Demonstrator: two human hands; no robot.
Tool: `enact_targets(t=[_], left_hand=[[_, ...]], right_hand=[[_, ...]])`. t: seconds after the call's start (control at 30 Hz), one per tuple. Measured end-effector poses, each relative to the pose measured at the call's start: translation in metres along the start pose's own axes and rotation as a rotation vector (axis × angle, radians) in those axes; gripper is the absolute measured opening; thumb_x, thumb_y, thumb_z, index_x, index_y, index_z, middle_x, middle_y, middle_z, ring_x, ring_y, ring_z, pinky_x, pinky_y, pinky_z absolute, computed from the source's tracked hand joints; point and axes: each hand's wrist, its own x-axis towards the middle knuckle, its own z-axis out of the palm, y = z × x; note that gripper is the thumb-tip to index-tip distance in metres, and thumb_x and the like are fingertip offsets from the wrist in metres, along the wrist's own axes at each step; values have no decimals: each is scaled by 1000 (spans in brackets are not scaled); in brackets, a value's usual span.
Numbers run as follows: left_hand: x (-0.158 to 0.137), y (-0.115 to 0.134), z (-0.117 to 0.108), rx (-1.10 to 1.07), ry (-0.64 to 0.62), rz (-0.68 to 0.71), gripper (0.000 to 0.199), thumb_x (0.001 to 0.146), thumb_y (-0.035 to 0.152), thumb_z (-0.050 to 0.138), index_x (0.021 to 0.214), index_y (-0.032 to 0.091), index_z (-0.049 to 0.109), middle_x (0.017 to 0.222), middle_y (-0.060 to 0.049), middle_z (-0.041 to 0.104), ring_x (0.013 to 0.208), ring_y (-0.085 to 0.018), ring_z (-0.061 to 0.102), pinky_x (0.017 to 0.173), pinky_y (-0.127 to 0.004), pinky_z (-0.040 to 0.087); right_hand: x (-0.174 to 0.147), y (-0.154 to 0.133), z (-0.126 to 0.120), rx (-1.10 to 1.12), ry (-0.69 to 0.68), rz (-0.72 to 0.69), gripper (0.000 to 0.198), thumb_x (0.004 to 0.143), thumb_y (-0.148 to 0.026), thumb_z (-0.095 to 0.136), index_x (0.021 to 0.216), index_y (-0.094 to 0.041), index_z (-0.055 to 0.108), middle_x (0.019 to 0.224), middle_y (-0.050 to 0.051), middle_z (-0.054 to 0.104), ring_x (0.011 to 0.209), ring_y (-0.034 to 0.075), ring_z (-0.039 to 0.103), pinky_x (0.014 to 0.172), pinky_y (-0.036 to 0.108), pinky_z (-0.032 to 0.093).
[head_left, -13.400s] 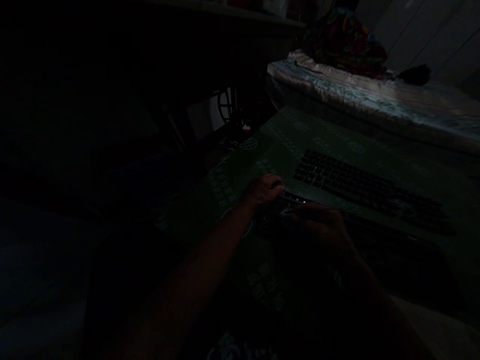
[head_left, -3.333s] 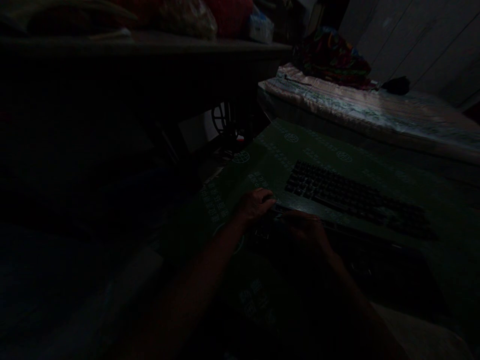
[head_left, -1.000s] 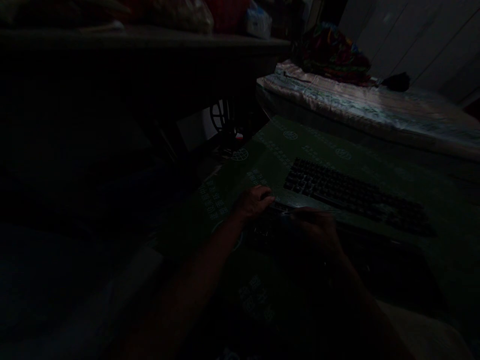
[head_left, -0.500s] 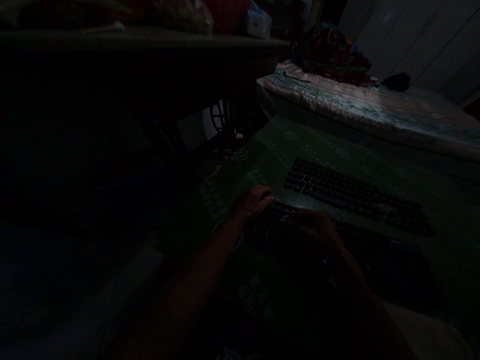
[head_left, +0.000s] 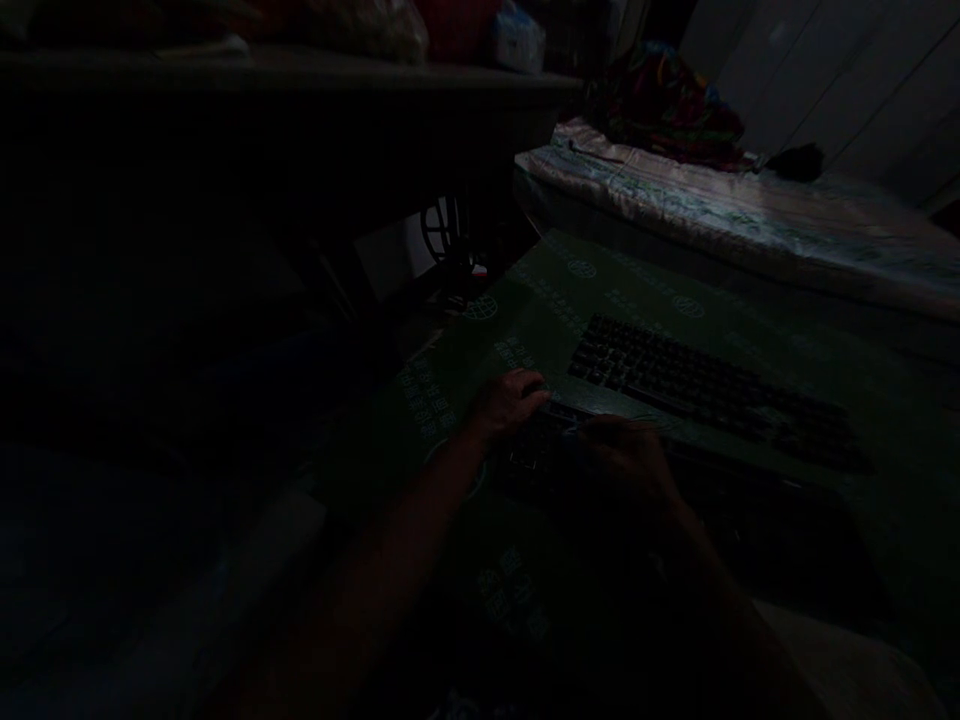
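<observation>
In the dim head view, a dark keyboard base [head_left: 795, 530] lies on a green printed sheet [head_left: 547, 330]. At its far left corner my left hand [head_left: 511, 400] is closed over the edge, with the thumb towards the right. Over the left part of that base, my right hand [head_left: 630, 450] is bent with its fingers pressed together. Whatever it pinches is lost in the dark. Beyond both hands lies a key panel [head_left: 712, 390] with rows of black keys.
A bed [head_left: 675, 205] with a patterned cover and a heap of dark red cloth [head_left: 667, 110] stands behind the sheet. On the left is a dark table [head_left: 300, 75] with bags on top. Below it shows a spoked wheel [head_left: 442, 230].
My right hand has shifted very slightly over the keyboard base. My left hand stays at the corner.
</observation>
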Motion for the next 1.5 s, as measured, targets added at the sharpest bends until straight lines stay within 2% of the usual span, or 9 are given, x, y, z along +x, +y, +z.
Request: enact_targets(t=[0.17, 0.33, 0.43, 0.6, 0.8, 1.03, 1.17, 1.27, 1.5], left_hand=[[0, 0, 1, 0, 8, -3, 22, 80, 35, 54, 91, 19, 65, 90, -2, 65, 84, -16, 60, 77, -28, 46], [0, 1, 0, -4, 8, -1, 22, 79, 35, 54, 90, 18, 65, 91, -3, 65, 85, -17, 61, 77, -28, 46], [1, 1, 0, -9, 4, 4, 23, 80, 36, 54, 90, 19, 65, 90, -2, 65, 83, -16, 61, 75, -27, 46], [1, -3, 1, -18, 4, 4, 24, 80, 37, 53, 91, 19, 65, 90, -2, 64, 83, -16, 60, 75, -27, 46], [1, -2, 0, -6, -6, 17, 24, 80, 36, 52, 90, 18, 65, 89, -3, 64, 84, -17, 60, 75, -28, 46], [0, 1, -1, -1, 2, 18, 21, 80, 34, 54, 89, 18, 65, 88, -3, 64, 82, -16, 60, 75, -28, 46], [0, 0, -1, -1, -1, 23, 22, 80, 34, 53, 90, 18, 65, 90, -3, 64, 84, -16, 60, 76, -28, 46], [1, 0, -1, 21, -1, 4, 22, 80, 34, 54, 91, 19, 65, 91, -3, 65, 85, -17, 61, 77, -29, 46], [1, 2, -3, 6, -1, -4, 23, 80, 35, 53, 91, 19, 65, 91, -3, 65, 85, -17, 61, 77, -28, 46]], right_hand=[[1, 1, -1, -20, 45, -13, 20, 70, -32, 59, 74, -15, 70, 78, 7, 72, 74, 23, 66, 70, 33, 50], [0, -4, -1, 27, -4, 19, 20, 67, -32, 61, 72, -14, 70, 74, 8, 71, 69, 22, 65, 63, 31, 50], [0, -5, -1, 18, 20, 5, 21, 68, -34, 61, 71, -15, 70, 74, 8, 71, 70, 23, 65, 63, 32, 49], [1, -3, -7, 37, -33, 43, 20, 63, -33, 63, 69, -15, 70, 73, 8, 72, 69, 23, 66, 63, 32, 50], [-2, -7, -14, 67, 21, 75, 22, 62, -34, 65, 71, -15, 71, 72, 8, 72, 68, 23, 65, 61, 32, 50], [-1, -6, -21, 59, -68, 81, 21, 61, -34, 66, 68, -15, 71, 69, 7, 72, 64, 22, 65, 59, 31, 50], [-1, -9, -35, 33, 1, 99, 19, 62, -32, 68, 70, -14, 71, 71, 7, 71, 68, 22, 65, 62, 32, 50], [-1, -12, -35, 49, 57, 85, 20, 62, -32, 68, 70, -14, 71, 73, 8, 71, 71, 22, 65, 67, 33, 50], [-1, -7, -22, 47, -68, 91, 21, 61, -33, 66, 70, -15, 71, 71, 8, 72, 66, 22, 65, 62, 32, 49]])
